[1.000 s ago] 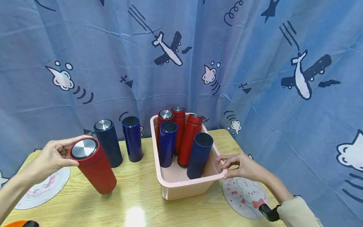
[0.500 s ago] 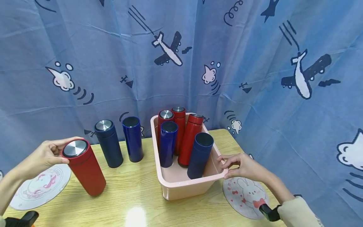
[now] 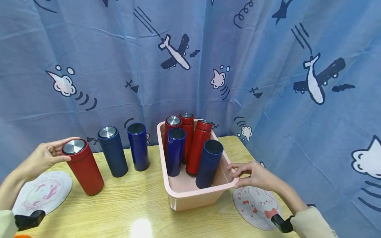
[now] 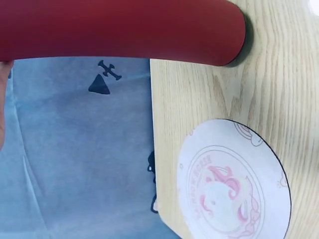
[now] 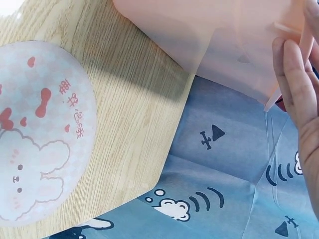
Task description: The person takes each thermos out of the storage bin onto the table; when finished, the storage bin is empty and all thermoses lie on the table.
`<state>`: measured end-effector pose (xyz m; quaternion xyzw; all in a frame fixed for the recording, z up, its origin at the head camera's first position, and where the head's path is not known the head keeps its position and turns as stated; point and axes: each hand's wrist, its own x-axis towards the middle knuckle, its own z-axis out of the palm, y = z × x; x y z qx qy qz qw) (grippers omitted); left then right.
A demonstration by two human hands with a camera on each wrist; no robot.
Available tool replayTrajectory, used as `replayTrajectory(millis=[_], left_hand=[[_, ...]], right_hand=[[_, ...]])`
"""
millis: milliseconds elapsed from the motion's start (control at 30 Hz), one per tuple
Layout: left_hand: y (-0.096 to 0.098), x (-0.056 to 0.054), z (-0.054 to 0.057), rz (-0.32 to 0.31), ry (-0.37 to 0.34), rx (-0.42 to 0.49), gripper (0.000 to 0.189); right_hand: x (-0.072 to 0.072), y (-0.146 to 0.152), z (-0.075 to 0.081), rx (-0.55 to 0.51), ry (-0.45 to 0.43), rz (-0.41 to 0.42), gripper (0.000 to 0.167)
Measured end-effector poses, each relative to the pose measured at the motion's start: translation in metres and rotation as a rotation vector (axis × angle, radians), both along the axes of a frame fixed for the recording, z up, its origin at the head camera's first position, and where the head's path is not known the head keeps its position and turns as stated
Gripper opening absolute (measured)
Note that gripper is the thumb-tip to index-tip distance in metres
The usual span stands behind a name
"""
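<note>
Lower left, left hand (image 3: 41, 159) grips the red flask (image 3: 86, 172) that a slackened hold could topple, right hand (image 3: 254, 173) pinching the pink bin (image 3: 196, 193).

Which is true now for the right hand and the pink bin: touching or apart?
Touching. The head view shows it plainly: the right hand grips the bin by its rim, at the corner nearest that hand.

Bin (image 3: 196, 201) on table (image 3: 113, 218), five bottles (image 3: 175, 152) inside; three others (image 3: 113, 153) leftward.
</note>
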<state>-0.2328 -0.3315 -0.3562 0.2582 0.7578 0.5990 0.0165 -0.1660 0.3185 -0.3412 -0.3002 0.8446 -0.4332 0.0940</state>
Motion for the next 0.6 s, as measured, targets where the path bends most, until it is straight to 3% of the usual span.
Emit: replayTrajectory(millis=[167,300,400,600], left_hand=[[0.000,-0.005,-0.001,0.101,0.004,-0.047,0.062],[0.000,-0.011,-0.003,0.143,0.012,-0.067,0.059],[-0.002,-0.015,-0.005,0.131,-0.002,-0.052,0.059],[-0.010,-0.019,-0.006,0.039,-0.072,-0.010,0.060]], right_hand=[[0.000,0.000,0.001,0.001,-0.012,-0.001,0.023],[0.002,0.000,0.002,0.005,-0.009,-0.007,0.021],[0.003,0.000,0.003,0.005,-0.016,-0.010,0.022],[0.001,-0.002,0.001,-0.004,-0.032,-0.012,0.023]])
